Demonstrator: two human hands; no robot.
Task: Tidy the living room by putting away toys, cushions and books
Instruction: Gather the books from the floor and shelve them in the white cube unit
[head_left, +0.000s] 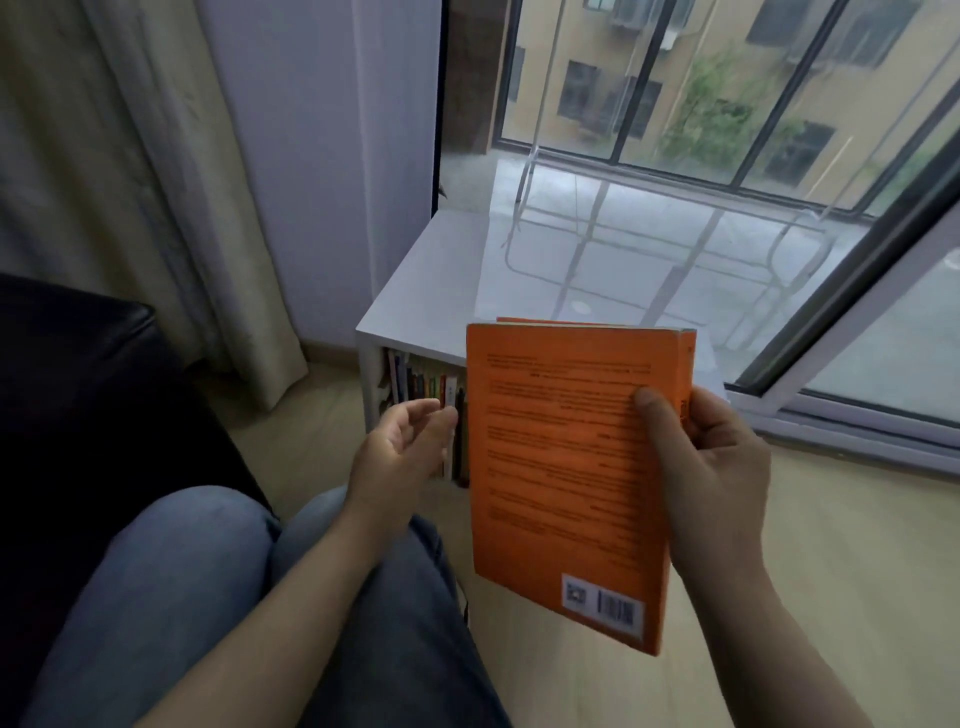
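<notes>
Fingers (701, 415) of the right hand (711, 467) curl round the spine edge of the orange book (561, 457), on its three o'clock side, and the thumb (655, 421) lies flat on the back cover. That pinch alone appears to carry it. The left hand (400, 447) holds nothing, its fingers loosely bent, just beside the book's nine o'clock edge; whether a fingertip touches the cover I cannot tell.

It looks like a paperback: probably light, with covers that bend and a free edge that could flop open when it is held from one side. The spine at mid-length is the stiffest place to grip, and the left hand could steady the open edge.

The book is held in the air above the floor, back cover toward the camera, barcode (618, 608) near its five o'clock corner. Its long axis runs from twelve down to about half past five, the top end toward the white shelf unit (431, 291). A row of books (426, 387) stands inside that unit, at ten o'clock from the orange book.
</notes>
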